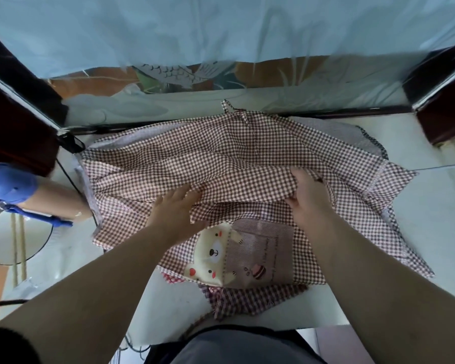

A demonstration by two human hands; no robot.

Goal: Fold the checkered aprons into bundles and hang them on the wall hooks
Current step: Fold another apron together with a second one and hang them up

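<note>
A brown-and-white checkered apron lies spread across the white table, its neck loop at the far edge. Its pocket shows a cream bear. A fold of the cloth lies across the middle. My left hand holds the left end of that fold, its fingertips under the cloth. My right hand grips the right end, with the thumb below and the fingers over the edge. More checkered cloth pokes out beneath the apron near the table's front edge.
Another person's arm comes in from the left, with a blue object beside it. A round white stool stands at the left. Dark wooden posts flank a painted panel draped in plastic sheeting behind the table.
</note>
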